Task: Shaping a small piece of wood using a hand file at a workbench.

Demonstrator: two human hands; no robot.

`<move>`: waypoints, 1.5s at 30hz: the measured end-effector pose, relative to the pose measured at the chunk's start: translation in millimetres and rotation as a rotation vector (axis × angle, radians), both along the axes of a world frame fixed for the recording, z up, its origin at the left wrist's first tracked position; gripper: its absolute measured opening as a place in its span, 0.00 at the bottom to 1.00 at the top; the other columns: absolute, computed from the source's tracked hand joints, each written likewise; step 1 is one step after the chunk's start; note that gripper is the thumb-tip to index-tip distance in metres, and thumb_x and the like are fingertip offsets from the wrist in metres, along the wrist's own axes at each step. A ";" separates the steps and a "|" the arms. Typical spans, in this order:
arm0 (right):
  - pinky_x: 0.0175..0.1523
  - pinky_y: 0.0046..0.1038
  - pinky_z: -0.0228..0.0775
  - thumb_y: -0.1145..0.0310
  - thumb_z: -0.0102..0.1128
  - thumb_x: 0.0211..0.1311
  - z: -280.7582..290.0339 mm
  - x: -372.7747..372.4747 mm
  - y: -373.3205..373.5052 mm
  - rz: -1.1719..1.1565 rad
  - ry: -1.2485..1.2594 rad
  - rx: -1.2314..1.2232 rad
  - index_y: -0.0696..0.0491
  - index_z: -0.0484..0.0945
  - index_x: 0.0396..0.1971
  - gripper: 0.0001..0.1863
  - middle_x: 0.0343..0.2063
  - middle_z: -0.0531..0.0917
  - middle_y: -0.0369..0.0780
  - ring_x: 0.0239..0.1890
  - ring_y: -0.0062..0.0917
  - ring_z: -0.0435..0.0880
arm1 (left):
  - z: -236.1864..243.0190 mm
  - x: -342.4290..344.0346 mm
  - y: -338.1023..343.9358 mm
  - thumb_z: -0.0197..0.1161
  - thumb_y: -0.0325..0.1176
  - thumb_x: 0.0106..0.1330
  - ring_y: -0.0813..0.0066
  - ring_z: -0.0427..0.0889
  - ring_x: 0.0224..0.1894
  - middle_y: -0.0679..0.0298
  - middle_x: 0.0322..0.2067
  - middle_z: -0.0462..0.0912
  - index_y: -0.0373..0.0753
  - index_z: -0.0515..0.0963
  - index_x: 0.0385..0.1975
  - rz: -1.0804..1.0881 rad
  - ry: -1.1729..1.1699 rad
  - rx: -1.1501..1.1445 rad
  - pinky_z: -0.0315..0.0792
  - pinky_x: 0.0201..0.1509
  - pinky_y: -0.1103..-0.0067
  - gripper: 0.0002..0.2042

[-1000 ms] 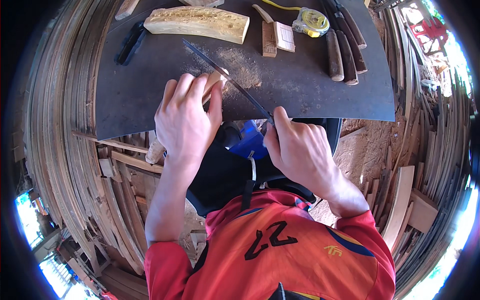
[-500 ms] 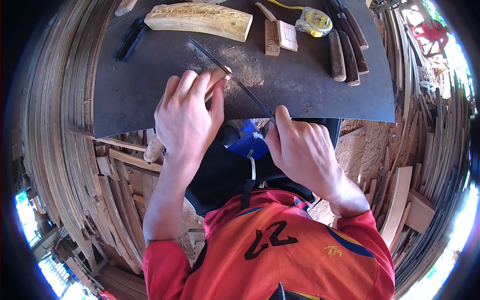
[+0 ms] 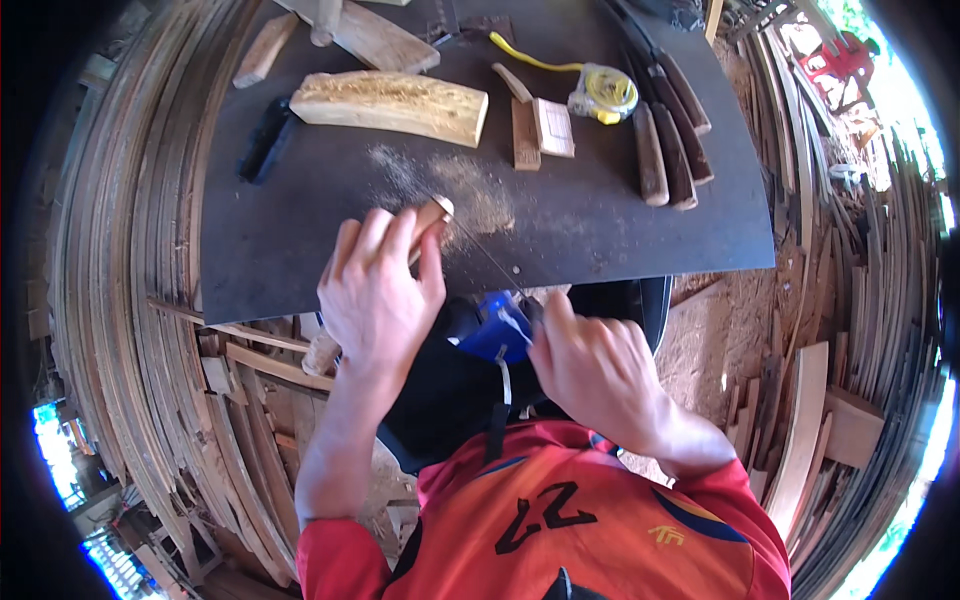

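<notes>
My left hand grips a small wooden piece over the dark table top, near sawdust. My right hand, lower right at the table's front edge, is closed on the handle of a thin dark blade, which angles up to the wooden piece and looks edge-on and faint. Whether it is a file or a saw I cannot tell. Beyond them lie a long pale wood block, two small blocks, a yellow tape measure, a black tool and several wooden-handled tools.
More wood offcuts lie at the back of the table. Long stacked planks line both sides, left and right. A blue object shows below the table edge, and a red chair-like object stands at upper right.
The view has shifted, so the table appears lower. My right hand sits lower, and the blade, broad and clear before, now looks thin and faint. My left hand still grips the wood.
</notes>
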State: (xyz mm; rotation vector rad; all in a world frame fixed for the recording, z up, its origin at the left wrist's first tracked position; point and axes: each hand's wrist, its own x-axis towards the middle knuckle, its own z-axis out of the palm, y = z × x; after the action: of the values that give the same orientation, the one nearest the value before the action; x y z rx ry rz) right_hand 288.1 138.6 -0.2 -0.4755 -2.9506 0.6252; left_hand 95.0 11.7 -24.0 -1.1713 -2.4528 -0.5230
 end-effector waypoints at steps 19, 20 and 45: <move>0.22 0.43 0.77 0.64 0.62 0.74 0.9 13.2 2.2 0.001 0.013 -0.034 0.59 0.71 0.36 0.14 0.11 0.79 0.44 0.16 0.43 0.86 | -1.0 -0.9 -1.5 0.75 0.37 0.65 0.62 0.84 0.36 0.65 0.32 0.84 0.42 0.89 0.40 -0.043 0.047 0.020 0.76 0.47 0.66 0.09; 0.22 0.43 0.77 0.64 0.62 0.74 -0.5 14.4 3.9 0.004 0.003 -0.036 0.59 0.71 0.37 0.14 0.11 0.80 0.45 0.16 0.43 0.86 | -0.9 -2.1 -0.9 0.75 0.37 0.64 0.62 0.84 0.36 0.65 0.32 0.84 0.42 0.89 0.40 -0.077 0.064 0.029 0.75 0.48 0.65 0.09; 0.26 0.46 0.80 0.64 0.59 0.76 -12.4 -28.1 7.9 0.043 0.134 0.028 0.60 0.74 0.34 0.14 0.13 0.81 0.49 0.18 0.47 0.86 | -3.0 -4.0 1.6 0.72 0.39 0.68 0.64 0.84 0.35 0.66 0.29 0.83 0.44 0.87 0.38 -0.058 0.149 0.014 0.71 0.50 0.66 0.07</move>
State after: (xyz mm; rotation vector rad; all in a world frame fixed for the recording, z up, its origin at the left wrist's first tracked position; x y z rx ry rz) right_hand 260.0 146.4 -12.6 -0.3533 -2.8459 0.5949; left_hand 91.0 13.4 -26.9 -1.2331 -2.2918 -0.4517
